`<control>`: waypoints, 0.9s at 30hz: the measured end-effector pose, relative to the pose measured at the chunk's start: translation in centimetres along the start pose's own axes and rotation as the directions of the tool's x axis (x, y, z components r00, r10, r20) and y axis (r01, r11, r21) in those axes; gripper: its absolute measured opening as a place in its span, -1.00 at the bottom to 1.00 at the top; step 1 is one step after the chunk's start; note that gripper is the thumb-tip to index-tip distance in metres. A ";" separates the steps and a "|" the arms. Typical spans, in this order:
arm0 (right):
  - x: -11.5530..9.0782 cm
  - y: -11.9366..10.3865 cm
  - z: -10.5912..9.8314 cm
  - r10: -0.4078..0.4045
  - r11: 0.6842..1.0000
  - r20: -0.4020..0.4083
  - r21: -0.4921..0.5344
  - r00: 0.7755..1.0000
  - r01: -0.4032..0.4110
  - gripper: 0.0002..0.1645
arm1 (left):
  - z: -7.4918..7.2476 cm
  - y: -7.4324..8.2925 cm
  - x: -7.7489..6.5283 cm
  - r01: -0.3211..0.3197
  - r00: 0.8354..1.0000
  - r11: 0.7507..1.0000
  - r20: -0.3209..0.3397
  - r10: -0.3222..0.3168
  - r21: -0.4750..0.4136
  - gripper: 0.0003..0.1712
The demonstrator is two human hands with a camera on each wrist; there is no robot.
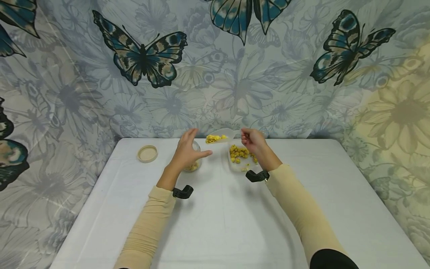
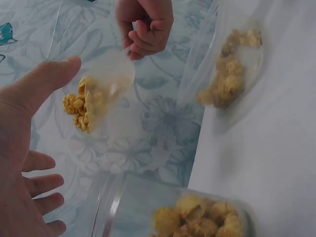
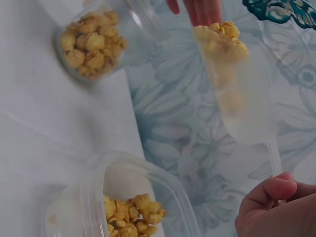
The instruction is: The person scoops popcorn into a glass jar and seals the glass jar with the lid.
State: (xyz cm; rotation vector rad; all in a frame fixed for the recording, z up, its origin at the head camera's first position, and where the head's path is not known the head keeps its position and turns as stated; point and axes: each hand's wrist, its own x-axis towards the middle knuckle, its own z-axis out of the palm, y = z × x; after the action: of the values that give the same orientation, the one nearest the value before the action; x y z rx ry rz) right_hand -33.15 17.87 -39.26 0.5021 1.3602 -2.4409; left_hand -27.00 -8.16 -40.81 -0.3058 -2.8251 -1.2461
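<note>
My right hand (image 1: 254,144) pinches the thin handle of a translucent scoop (image 3: 247,106), holding it raised above the table. Yellow caramel popcorn (image 1: 215,139) fills the scoop's front end, which points left toward the other hand. My left hand (image 1: 185,151) is spread beside a clear jar (image 3: 143,19), thumb apart from the fingers, and partly covers it in the head view. Popcorn (image 2: 197,217) lies in the bottom of the jar. Below my right hand stands a clear square tub (image 3: 94,197), with more popcorn (image 1: 237,152) inside.
A round beige-rimmed lid (image 1: 147,160) lies on the white-covered table (image 1: 215,216), left of the jar. Behind the table's far edge hangs a butterfly-patterned cloth (image 1: 242,89). Both wrists wear black bands (image 1: 183,192).
</note>
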 end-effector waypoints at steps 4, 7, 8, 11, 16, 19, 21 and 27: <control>-0.1 0.2 0.5 0.008 1.000 0.016 0.001 1.000 -0.008 -0.93 | -0.4 -0.8 0.0 0.003 1.000 1.000 -0.012 -0.003 0.003 0.21; -0.2 0.4 0.9 0.003 1.000 0.007 0.008 1.000 -0.003 -0.94 | -0.5 -1.4 -0.1 0.005 1.000 1.000 -0.022 -0.005 0.001 0.21; -0.2 0.4 1.0 -0.001 1.000 0.004 0.009 1.000 0.001 -0.94 | -0.5 -1.6 -0.1 0.007 1.000 1.000 -0.024 -0.007 0.000 0.21; -0.2 0.7 1.3 -0.011 1.000 -0.006 0.010 1.000 0.011 -0.94 | -0.5 -1.9 -0.2 0.011 1.000 1.000 -0.028 -0.011 -0.004 0.20; 0.0 1.2 1.7 -0.018 1.000 0.000 0.004 1.000 0.018 -0.91 | -0.6 -2.7 -0.4 0.024 0.999 1.000 -0.027 -0.024 0.002 0.21; -0.1 1.4 1.9 -0.028 1.000 0.000 -0.008 1.000 0.028 -0.88 | -0.5 -3.2 -0.5 0.038 0.999 0.999 -0.030 -0.038 0.001 0.22; -0.1 1.6 2.0 -0.035 0.999 -0.006 -0.018 0.999 0.035 -0.88 | -0.5 -3.6 -0.5 0.048 0.998 0.999 -0.036 -0.048 -0.004 0.22; 0.0 1.9 2.4 -0.036 0.997 -0.028 -0.063 0.999 0.034 -0.84 | -0.3 -4.9 -0.6 0.110 0.993 0.993 -0.029 -0.112 -0.037 0.27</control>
State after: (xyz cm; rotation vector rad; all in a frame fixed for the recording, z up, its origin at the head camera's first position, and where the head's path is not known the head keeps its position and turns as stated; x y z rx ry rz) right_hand -32.77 14.86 -39.53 0.5050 1.4643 -2.4186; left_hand -27.33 -11.70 -44.20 -0.1307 -2.8318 -1.3094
